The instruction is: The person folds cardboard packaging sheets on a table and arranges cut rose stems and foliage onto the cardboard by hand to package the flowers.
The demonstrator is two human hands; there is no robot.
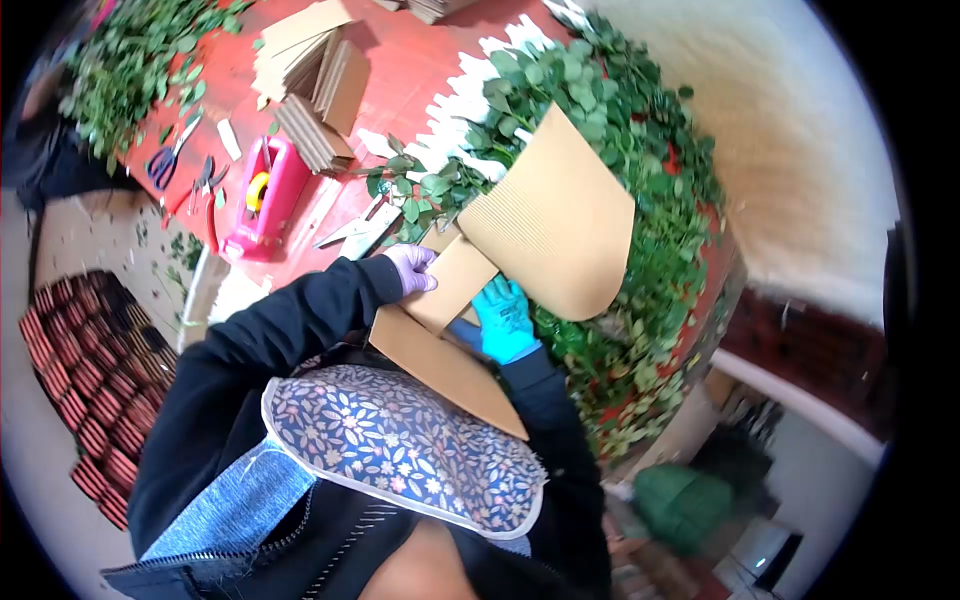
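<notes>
Tan cardboard [560, 215] between hands, beside leafy stems [655, 240]. Left hand [412, 268] pinches middle strip; right hand [505, 318] at opposite edge (can't tell if gripping). Best: light, even pressure, fold square, ribs uncrushed, big flap off leaves.

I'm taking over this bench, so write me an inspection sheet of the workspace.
Surface: red tabletop, loose leaves scattered.
Job's things: corrugated cardboard in the hands; leafy stems piled alongside.
Clutter: pink tape dispenser, navy-handled scissors, open scissors, cardboard stacks.
Hands: left hand, purple-gloved, grips cardboard; right hand, teal-gloved, touches it.
Cables: nothing seen.
Surroundings: dark-clothed person at left edge; leaf litter below the table; blurred green bundle lower right.
</notes>
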